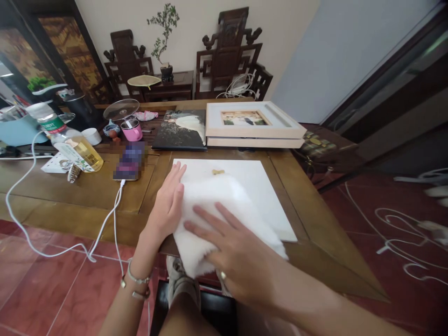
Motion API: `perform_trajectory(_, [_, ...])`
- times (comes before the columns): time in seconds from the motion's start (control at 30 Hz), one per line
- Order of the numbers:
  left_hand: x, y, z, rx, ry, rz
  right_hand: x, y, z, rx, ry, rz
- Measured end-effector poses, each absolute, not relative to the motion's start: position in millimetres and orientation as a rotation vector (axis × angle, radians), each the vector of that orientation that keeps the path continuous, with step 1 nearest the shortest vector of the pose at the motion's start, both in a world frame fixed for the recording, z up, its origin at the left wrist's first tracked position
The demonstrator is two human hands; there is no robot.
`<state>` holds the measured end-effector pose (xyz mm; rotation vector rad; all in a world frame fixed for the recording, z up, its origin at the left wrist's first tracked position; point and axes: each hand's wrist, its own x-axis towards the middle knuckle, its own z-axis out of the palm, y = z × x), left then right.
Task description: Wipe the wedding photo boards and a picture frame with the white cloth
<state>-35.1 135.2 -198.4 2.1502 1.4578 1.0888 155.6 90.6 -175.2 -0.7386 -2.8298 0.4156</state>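
Note:
A fluffy white cloth [217, 200] lies over the near part of a flat white board [259, 186] on the wooden table [105, 186]. My left hand [170, 203] rests flat along the cloth's left edge, fingers stretched out together. My right hand [227, 245] lies flat on top of the cloth near the table's front edge, fingers spread, a ring on one finger. A small gold clip [217, 172] sits on the board just beyond the cloth.
Behind the board stand stacked white picture frames [252, 123] and a dark photo print [182, 129]. To the left are a phone [129, 161] on a white cable [105, 224], a bottle [66, 140], a pink cup [132, 130]. Carved chairs line the wall.

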Motion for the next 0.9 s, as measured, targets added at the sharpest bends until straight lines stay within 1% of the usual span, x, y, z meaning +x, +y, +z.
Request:
perform_trajectory(0.13, [-37.0,134.5,-196.1,2.175,1.496,0.926,176.3,79.5,-161.5,-0.792,-2.768,0.465])
perform_trajectory(0.27, [-37.4,136.5,-197.8,2.205,1.554,0.799,184.0,102.9,-157.9,-0.957,-2.693,0.348])
perform_trajectory(0.4, [-38.3,139.1,-203.0,2.227,1.584,0.779,172.3,144.6,-164.5,-1.171,-2.67,0.209])
perform_trajectory(0.5, [-38.5,141.9,-208.1,2.254,1.589,0.751,151.6,174.5,-168.1,-1.355,-2.638,0.196])
perform_trajectory(0.7, [-37.1,148.7,-215.2,2.243,1.572,0.815,117.5,204.7,-170.9,-1.297,-2.643,0.247])
perform_trajectory(0.9, [-44.3,150.2,-222.8,2.281,1.579,0.787,152.6,205.1,-173.2,-1.42,-2.565,0.232])
